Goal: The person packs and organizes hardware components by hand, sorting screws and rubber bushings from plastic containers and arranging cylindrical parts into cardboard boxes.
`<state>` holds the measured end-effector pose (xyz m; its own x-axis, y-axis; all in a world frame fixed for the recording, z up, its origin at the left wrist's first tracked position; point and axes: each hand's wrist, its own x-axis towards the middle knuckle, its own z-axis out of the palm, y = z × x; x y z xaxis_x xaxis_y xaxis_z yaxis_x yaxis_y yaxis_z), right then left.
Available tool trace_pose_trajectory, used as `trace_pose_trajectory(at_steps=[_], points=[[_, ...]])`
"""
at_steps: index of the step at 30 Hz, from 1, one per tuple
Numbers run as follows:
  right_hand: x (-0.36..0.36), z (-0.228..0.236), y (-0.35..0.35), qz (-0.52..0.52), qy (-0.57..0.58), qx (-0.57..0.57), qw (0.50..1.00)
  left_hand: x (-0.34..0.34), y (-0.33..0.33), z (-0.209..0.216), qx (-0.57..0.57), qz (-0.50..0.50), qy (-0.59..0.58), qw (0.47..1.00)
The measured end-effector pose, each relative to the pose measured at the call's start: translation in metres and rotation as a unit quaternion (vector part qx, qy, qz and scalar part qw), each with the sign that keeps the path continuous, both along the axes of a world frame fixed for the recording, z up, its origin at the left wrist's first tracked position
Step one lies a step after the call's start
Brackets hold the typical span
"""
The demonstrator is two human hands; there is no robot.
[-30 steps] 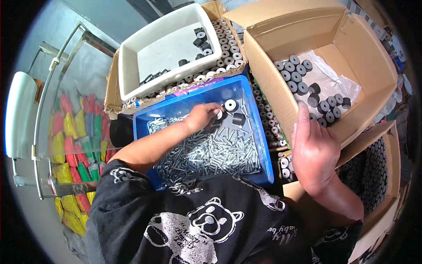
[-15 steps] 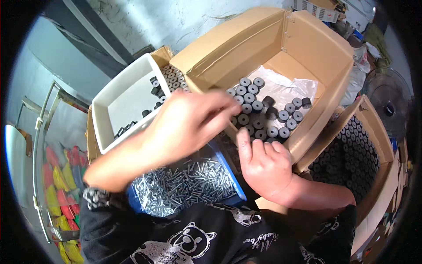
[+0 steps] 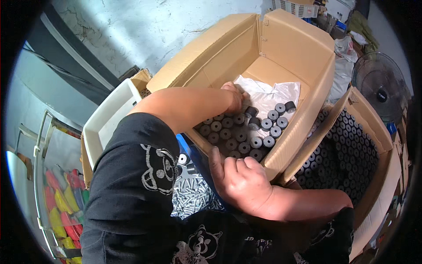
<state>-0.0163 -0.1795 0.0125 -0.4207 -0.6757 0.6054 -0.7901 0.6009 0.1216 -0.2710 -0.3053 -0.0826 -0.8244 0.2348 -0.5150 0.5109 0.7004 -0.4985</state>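
- Left hand [image 3: 234, 97]: stretched into tan rectangular cardboard box [image 3: 299, 37]; fingers hidden, grip unclear.
- Right hand [image 3: 244, 182]: half-curled at its near rim, hold unclear.
- Black cloth shirt [image 3: 123, 193]: pale lettering.

Left hand [image 3: 235, 97] works at one o'clock, forearm [image 3: 189, 104] pointing to three; right hand [image 3: 244, 184] sits at five, fingers [image 3: 241, 165] bent!

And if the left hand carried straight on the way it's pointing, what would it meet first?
Probably the crumpled white plastic sheet in the cardboard box, just past the left hand; depth is unclear, so it might pass above.
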Motion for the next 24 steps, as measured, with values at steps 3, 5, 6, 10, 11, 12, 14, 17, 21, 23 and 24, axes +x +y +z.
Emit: trace_pose_trajectory(at_steps=[3, 5, 6, 10, 11, 12, 14, 17, 21, 23, 24], points=[[0.001, -0.001, 0.001, -0.006, -0.001, -0.001, 1.000, -0.004, 0.002, 0.009, 0.065, -0.019, -0.068, 0.995], [0.001, -0.002, 0.001, -0.026, 0.004, -0.008, 1.000, -0.004, -0.001, 0.012, 0.118, -0.021, -0.104, 0.987], [0.003, -0.001, 0.001, -0.040, 0.004, -0.005, 0.999, -0.002, -0.008, 0.007, 0.189, -0.001, -0.091, 0.978], [0.005, -0.002, -0.006, 0.002, 0.004, 0.001, 1.000, 0.009, -0.033, -0.001, 0.319, -0.004, -0.045, 0.947], [0.007, -0.004, -0.011, 0.004, 0.003, 0.001, 1.000, 0.015, -0.036, 0.000, 0.315, 0.001, -0.037, 0.948], [0.009, -0.006, -0.013, 0.003, 0.002, 0.001, 1.000, 0.018, -0.035, -0.001, 0.312, 0.004, -0.031, 0.950], [0.011, -0.005, -0.013, -0.006, -0.002, -0.029, 1.000, 0.017, -0.035, -0.004, 0.356, -0.112, -0.047, 0.927], [0.009, -0.018, -0.016, -0.031, 0.034, -0.029, 0.999, 0.008, -0.020, -0.011, 0.381, -0.169, -0.072, 0.906], [0.004, -0.036, -0.027, -0.068, 0.062, -0.039, 0.995, -0.007, -0.003, -0.019, 0.415, -0.219, -0.078, 0.880], [0.002, -0.043, -0.049, -0.026, 0.075, -0.070, 0.994, -0.048, -0.062, -0.071, 0.384, -0.284, -0.046, 0.877], [-0.003, -0.050, -0.054, -0.021, 0.101, -0.080, 0.991, -0.050, -0.062, -0.065, 0.387, -0.302, -0.042, 0.870]])
